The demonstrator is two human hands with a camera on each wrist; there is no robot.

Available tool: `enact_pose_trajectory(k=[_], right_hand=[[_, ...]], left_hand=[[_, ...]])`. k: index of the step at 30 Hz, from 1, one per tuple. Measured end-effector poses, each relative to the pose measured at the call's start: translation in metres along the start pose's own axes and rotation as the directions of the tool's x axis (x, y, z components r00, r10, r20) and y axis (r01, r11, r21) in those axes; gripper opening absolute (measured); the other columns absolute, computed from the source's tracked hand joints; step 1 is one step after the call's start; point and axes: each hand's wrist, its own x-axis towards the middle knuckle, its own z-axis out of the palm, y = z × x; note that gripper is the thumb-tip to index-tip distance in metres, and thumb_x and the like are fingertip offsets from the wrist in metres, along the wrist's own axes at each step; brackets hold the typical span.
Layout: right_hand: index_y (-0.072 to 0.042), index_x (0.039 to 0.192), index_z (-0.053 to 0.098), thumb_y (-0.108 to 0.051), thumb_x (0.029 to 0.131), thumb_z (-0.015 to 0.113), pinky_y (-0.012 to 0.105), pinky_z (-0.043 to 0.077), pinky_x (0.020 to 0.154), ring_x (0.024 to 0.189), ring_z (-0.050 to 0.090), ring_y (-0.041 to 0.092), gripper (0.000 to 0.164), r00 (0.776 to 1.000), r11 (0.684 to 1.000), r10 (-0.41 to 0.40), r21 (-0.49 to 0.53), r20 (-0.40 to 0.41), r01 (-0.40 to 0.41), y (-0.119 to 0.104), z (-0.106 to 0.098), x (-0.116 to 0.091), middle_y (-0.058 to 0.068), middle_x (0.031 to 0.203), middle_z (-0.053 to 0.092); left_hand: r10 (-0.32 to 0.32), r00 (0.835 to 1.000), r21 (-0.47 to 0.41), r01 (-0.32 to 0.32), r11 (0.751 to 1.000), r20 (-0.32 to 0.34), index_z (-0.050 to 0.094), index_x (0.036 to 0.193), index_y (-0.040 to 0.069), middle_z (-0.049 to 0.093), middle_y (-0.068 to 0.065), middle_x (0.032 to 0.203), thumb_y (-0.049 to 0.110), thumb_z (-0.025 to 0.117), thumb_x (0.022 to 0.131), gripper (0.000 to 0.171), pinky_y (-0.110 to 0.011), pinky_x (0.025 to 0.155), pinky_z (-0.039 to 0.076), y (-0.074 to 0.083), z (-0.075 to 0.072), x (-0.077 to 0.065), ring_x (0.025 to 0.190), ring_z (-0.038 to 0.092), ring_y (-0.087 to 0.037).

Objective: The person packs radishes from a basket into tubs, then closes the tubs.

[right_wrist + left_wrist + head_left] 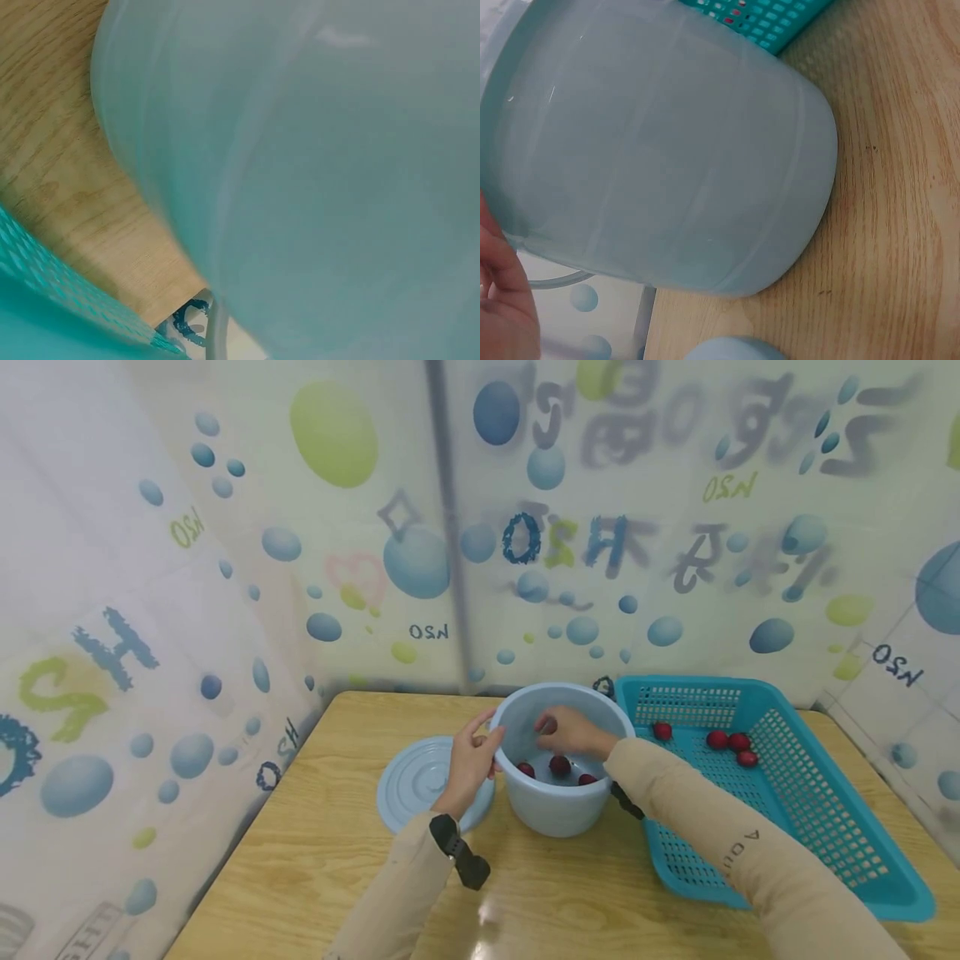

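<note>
A light blue bucket (558, 810) stands on the table, with several dark red, plum-like fruits (559, 766) on its bottom. My left hand (474, 760) grips the bucket's rim on the left side; part of that hand (506, 300) also shows at the edge of the left wrist view. Reaching over the right rim, my right hand (573, 732) is inside the bucket above the fruits. Its curled fingers hold a dark round fruit (550, 725), mostly covered by them. In the right wrist view the bucket wall (322, 187) hides this hand.
A round light blue lid (405, 785) lies on the wooden table (300, 860), left of the bucket. Close on the right is a turquoise perforated basket (750, 810) with several dark red fruits (717, 740) at its far end. A patterned curtain (375, 635) hangs behind the table.
</note>
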Motion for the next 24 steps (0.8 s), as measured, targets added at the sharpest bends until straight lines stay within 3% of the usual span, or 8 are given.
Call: enact_pose_trajectory(k=[5,12,18,24], right_hand=[[0.002,0.107,0.053,-0.009,0.083,0.058,0.030,0.051,0.064,0.077,0.061,0.025,0.027,0.998,0.992,-0.043,0.118,-0.051,0.049,0.004,-0.008,-0.004,0.017,0.101,0.057],[0.005,0.111,0.050,-0.010,0.086,0.057,0.033,0.051,0.068,0.088,0.059,0.031,0.030,0.981,0.955,-0.171,0.229,-0.089,0.187,0.003,-0.023,-0.022,0.019,0.102,0.055],[0.004,0.114,0.050,-0.011,0.087,0.056,0.033,0.051,0.070,0.093,0.056,0.036,0.032,0.975,0.932,-0.188,0.292,-0.119,0.215,0.000,-0.038,-0.042,0.020,0.105,0.054],[0.003,0.113,0.050,-0.014,0.087,0.057,0.033,0.051,0.070,0.091,0.058,0.032,0.032,0.971,0.934,-0.183,0.280,-0.156,0.221,0.004,-0.052,-0.058,0.021,0.104,0.055]], left_hand=[[0.002,1.000,-0.005,-0.002,1.000,0.000,0.050,0.125,0.018,0.048,-0.002,0.052,0.020,0.056,0.087,0.039,-0.019,0.037,0.035,0.000,0.000,0.000,0.036,0.042,-0.008],[0.007,1.000,0.000,-0.007,1.000,0.003,0.049,0.126,0.018,0.048,-0.002,0.050,0.021,0.056,0.086,0.040,-0.019,0.037,0.035,-0.001,0.000,0.001,0.036,0.042,-0.008],[0.002,1.000,-0.007,-0.002,1.000,-0.009,0.050,0.126,0.019,0.048,-0.003,0.051,0.020,0.057,0.086,0.040,-0.019,0.036,0.035,-0.001,0.000,0.000,0.036,0.042,-0.008],[-0.006,1.000,-0.005,0.006,1.000,-0.013,0.050,0.125,0.019,0.048,-0.002,0.052,0.021,0.057,0.086,0.040,-0.019,0.037,0.036,0.000,0.001,0.000,0.036,0.042,-0.008]])
